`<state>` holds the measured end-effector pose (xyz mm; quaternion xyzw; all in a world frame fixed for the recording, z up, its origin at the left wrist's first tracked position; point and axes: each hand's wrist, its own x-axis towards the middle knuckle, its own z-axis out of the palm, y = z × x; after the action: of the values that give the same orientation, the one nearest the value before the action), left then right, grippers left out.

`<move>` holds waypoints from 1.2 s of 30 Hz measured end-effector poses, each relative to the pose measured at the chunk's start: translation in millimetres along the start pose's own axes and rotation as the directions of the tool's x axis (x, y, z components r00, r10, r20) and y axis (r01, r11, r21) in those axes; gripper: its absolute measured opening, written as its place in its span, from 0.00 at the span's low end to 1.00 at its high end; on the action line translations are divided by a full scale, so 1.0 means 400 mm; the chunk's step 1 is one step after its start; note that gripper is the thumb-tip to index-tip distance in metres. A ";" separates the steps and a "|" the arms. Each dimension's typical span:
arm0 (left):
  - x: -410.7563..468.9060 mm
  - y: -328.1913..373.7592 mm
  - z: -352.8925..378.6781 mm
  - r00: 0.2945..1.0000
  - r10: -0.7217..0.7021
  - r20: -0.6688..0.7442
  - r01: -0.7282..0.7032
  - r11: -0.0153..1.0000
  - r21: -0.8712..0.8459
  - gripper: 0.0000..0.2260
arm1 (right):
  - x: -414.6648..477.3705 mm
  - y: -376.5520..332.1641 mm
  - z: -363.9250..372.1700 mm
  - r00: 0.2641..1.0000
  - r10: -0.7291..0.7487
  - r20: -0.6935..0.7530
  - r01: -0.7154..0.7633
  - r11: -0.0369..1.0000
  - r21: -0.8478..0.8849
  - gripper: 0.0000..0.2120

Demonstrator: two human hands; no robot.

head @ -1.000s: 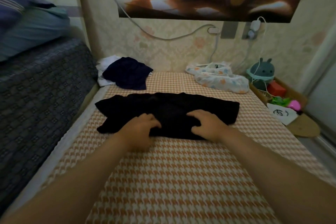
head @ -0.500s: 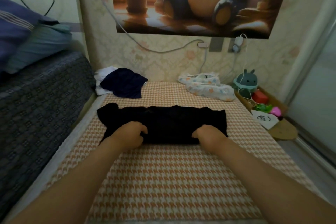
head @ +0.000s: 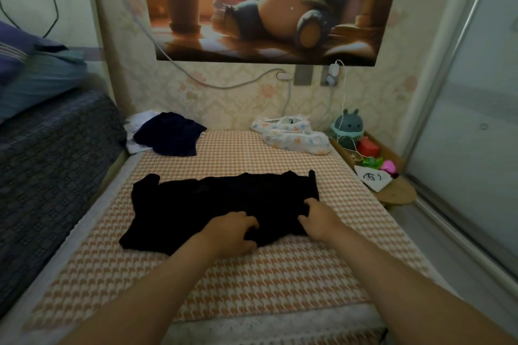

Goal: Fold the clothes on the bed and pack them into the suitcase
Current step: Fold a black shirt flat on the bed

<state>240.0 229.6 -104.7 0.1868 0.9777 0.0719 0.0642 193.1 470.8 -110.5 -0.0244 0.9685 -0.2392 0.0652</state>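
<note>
One black garment [head: 224, 199], left hand [head: 228, 232] gripping mid-edge, right hand [head: 316, 218] gripping corner

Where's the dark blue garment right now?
Head view: the dark blue garment lies crumpled at the far left corner of the bed, partly over a white cloth, beyond the black garment spread mid-bed.

We face floral wallpaper [head: 246, 101] at twelve o'clock with a cartoon poster [head: 266, 5] above, a frosted sliding door [head: 471, 109] at three o'clock, a dark patterned cover [head: 50, 171] at nine o'clock, and the houndstooth-covered bed [head: 252, 283] at six o'clock, all dimly lit.
</note>
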 end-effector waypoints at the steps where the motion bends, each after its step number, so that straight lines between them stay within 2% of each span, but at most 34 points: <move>1: 0.008 0.010 0.017 1.000 -0.003 -0.014 0.003 1.000 0.021 0.22 | 0.000 0.003 0.004 0.999 0.003 0.041 -0.005 0.998 0.067 0.27; 4: 0.029 0.022 0.038 0.995 -0.001 -0.097 0.002 1.000 0.016 0.18 | -0.004 0.012 0.007 0.998 -0.041 0.046 0.031 0.978 0.206 0.27; 7: 0.036 0.026 0.025 0.990 0.031 -0.135 -0.042 0.996 -0.078 0.08 | -0.006 0.024 -0.026 0.997 -0.073 -0.029 0.077 0.976 0.202 0.18; 9: 0.032 0.027 0.008 0.986 0.058 -0.159 -0.080 0.988 -0.134 0.04 | -0.007 0.039 -0.052 0.995 -0.097 0.002 0.096 0.990 0.101 0.15; 11: 0.022 0.037 -0.013 0.989 0.084 -0.121 -0.104 0.979 -0.173 0.04 | -0.009 0.047 -0.070 0.989 -0.089 0.119 0.094 0.995 -0.039 0.17; 14: 0.008 0.057 -0.020 0.986 0.133 0.104 -0.111 0.974 -0.198 0.04 | -0.003 0.033 -0.067 0.969 -0.015 0.245 0.090 0.951 -0.296 0.14; 16: 0.012 0.062 -0.009 0.973 0.151 0.177 -0.108 0.967 -0.229 0.04 | -0.004 0.006 -0.066 0.977 -0.004 0.212 0.103 0.881 -0.461 0.11; 18: 0.033 0.047 -0.005 0.988 0.132 0.084 -0.107 0.962 -0.252 0.05 | -0.001 -0.028 -0.063 0.988 -0.117 0.101 0.154 0.806 -0.572 0.11; 20: 0.068 0.012 -0.011 0.994 0.056 -0.094 -0.079 0.960 -0.268 0.06 | 0.018 -0.057 -0.044 0.966 -0.259 0.026 0.232 0.813 -0.533 0.15; 23: 0.113 -0.059 -0.016 0.963 -0.053 -0.263 0.027 0.994 -0.104 0.11 | 0.066 -0.083 0.013 0.922 -0.381 0.070 0.360 0.778 -0.514 0.25; 25: 0.128 -0.107 -0.010 0.958 -0.125 -0.257 0.130 0.992 0.003 0.15 | 0.105 -0.089 0.047 0.914 -0.393 0.097 0.365 0.698 -0.615 0.28; 28: 0.137 -0.177 0.002 0.956 -0.211 -0.203 0.257 0.937 0.237 0.22 | 0.160 -0.094 0.067 0.903 -0.429 0.020 0.327 0.656 -0.680 0.15; 30: 0.141 -0.222 0.004 0.946 -0.271 -0.175 0.317 0.881 0.350 0.24 | 0.201 -0.093 0.072 0.914 -0.400 -0.073 0.288 0.765 -0.576 0.11; 32: 0.145 -0.263 0.005 0.934 -0.299 -0.194 0.354 0.845 0.401 0.23 | 0.235 -0.098 0.060 0.938 -0.269 -0.217 0.212 0.944 -0.252 0.12; 34: 0.158 -0.303 0.002 0.929 -0.270 -0.251 0.348 0.869 0.353 0.19 | 0.269 -0.105 0.034 0.941 -0.095 -0.326 0.103 0.995 0.007 0.13; 36: 0.178 -0.334 -0.012 0.891 -0.231 -0.390 0.324 0.926 0.192 0.18 | 0.306 -0.107 0.013 0.906 0.034 -0.421 0.011 0.995 0.103 0.13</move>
<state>126.0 132.7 -129.2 0.0343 0.9904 -0.0296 -0.1308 73.3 421.0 -109.1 0.0369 0.9462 -0.2878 -0.1431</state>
